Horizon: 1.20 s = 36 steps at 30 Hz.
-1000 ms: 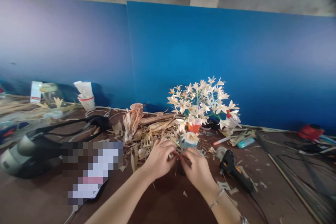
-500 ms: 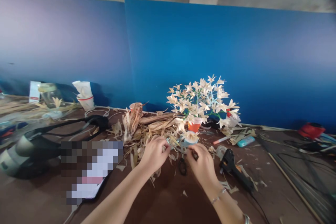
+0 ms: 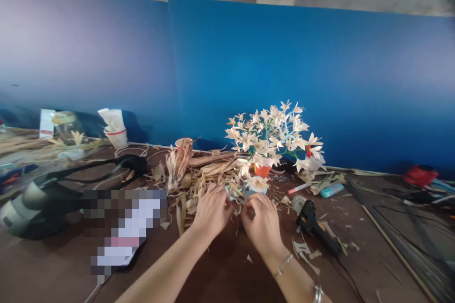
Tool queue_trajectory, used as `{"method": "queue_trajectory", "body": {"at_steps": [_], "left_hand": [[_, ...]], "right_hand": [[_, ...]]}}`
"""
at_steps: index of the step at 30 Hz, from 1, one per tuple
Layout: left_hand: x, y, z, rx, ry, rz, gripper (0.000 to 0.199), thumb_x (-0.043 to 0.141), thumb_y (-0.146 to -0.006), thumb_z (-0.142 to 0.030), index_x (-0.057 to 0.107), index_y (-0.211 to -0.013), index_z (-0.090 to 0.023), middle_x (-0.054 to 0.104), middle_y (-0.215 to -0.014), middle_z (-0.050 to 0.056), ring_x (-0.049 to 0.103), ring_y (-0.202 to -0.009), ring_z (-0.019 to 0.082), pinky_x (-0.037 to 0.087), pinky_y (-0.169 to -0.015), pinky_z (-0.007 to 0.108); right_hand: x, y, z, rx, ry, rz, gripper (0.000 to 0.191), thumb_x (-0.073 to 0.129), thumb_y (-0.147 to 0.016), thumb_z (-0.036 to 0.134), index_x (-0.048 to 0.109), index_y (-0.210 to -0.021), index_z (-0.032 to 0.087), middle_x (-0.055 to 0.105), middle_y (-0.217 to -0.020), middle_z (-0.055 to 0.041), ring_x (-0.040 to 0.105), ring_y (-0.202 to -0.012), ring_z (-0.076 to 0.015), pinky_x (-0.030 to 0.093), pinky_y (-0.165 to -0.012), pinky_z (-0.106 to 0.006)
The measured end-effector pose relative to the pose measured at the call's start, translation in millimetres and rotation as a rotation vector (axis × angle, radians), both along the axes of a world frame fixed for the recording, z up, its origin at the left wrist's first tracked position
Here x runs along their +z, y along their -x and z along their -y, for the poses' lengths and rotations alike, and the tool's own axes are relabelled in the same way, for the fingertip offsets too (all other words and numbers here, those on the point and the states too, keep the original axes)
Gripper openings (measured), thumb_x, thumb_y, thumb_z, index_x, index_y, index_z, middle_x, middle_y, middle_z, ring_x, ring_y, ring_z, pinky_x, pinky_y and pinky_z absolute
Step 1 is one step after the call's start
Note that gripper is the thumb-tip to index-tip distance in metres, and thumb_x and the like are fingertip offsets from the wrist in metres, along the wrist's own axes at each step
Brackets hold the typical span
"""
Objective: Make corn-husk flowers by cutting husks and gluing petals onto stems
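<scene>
My left hand (image 3: 214, 211) is closed in a pinch above the near edge of a heap of dried husk scraps (image 3: 188, 203). Close beside it, my right hand (image 3: 262, 223) also has thumb and fingers pressed together. Whatever is between the fingertips of either hand is too small or hidden to name. Just beyond the right hand, a pale husk flower (image 3: 257, 182) rests on a light blue round holder. Behind that, a bunch of cream flowers (image 3: 273, 139) on green stems rises from an orange paper cup (image 3: 263, 169).
A black glue gun (image 3: 316, 227) lies right of my right hand, its cord trailing forward. Left of my arm are a phone (image 3: 137, 232), partly blurred out, and a black-grey strapped device (image 3: 42, 208). A turquoise case (image 3: 332, 190) and a red-tipped pen (image 3: 298, 188) lie at the right.
My right hand has moved left, closer to my left hand, which has shifted slightly right. The dark scissors that showed between the hands are now hidden behind the right hand.
</scene>
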<state>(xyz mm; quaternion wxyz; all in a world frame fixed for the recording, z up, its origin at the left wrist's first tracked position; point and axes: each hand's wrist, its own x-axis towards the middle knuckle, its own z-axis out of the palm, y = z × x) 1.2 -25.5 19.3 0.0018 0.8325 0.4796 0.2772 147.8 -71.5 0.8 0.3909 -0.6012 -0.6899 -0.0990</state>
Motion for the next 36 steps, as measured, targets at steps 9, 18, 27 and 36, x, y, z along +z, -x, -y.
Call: {"method": "queue_trajectory", "body": {"at_steps": [9,18,27,36], "left_hand": [[-1.8,16,-12,-0.317,0.09,-0.097,0.015,0.055,-0.072,-0.01,0.065,-0.074,-0.022,0.058,-0.092,0.004,0.048,-0.095,0.021,0.035,-0.083,0.034],[-6.8,13,-10,-0.335,0.129,-0.09,0.013,0.051,-0.078,-0.013,0.062,-0.076,-0.02,0.057,-0.091,0.005,0.047,-0.095,0.021,0.036,-0.083,0.035],[-8.2,13,-8,-0.346,0.111,-0.104,0.014,0.052,-0.076,-0.012,0.063,-0.076,-0.02,0.056,-0.093,0.005,0.047,-0.096,0.022,0.036,-0.084,0.036],[-8.6,11,-7,-0.347,0.098,-0.08,0.014,0.047,-0.081,-0.014,0.06,-0.077,-0.018,0.057,-0.092,0.006,0.048,-0.094,0.021,0.037,-0.083,0.035]], "right_hand": [[-6.5,-3,-1,0.134,0.233,0.087,0.019,0.053,-0.077,0.012,0.064,-0.066,0.021,0.06,-0.08,-0.003,0.052,-0.081,-0.0187,0.038,-0.073,-0.029],[-6.7,-6,3,0.029,0.244,0.152,0.012,0.058,-0.069,0.011,0.063,-0.068,0.022,0.059,-0.079,-0.005,0.055,-0.082,-0.0224,0.04,-0.071,-0.033],[-7.8,-3,3,0.121,0.187,0.171,0.013,0.059,-0.069,0.011,0.062,-0.073,0.023,0.057,-0.082,-0.0056,0.053,-0.082,-0.0227,0.043,-0.069,-0.033],[-9.2,-5,2,0.074,0.204,0.177,0.011,0.058,-0.069,0.01,0.06,-0.067,0.02,0.057,-0.081,-0.0063,0.053,-0.082,-0.0234,0.042,-0.071,-0.036]]}}
